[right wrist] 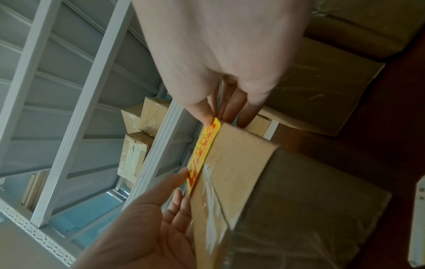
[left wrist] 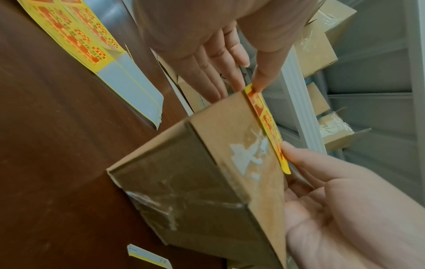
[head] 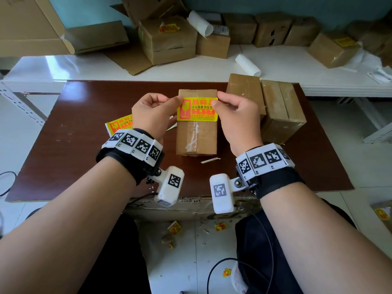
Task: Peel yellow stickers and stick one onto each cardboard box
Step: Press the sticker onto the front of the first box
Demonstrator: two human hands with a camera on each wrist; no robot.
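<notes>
Brown tabletop (head: pixel 74 145) with boxes (head: pixel 282 111), sticker sheet (head: pixel 118 124)

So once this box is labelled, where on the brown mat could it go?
Bare mat lies left, beyond the sticker sheet, and near right past the right hand. The far right is crowded by two boxes.

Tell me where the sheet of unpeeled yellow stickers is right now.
In the head view the sticker sheet lies on the brown table, left of the centre box, partly hidden behind the left hand.
</notes>
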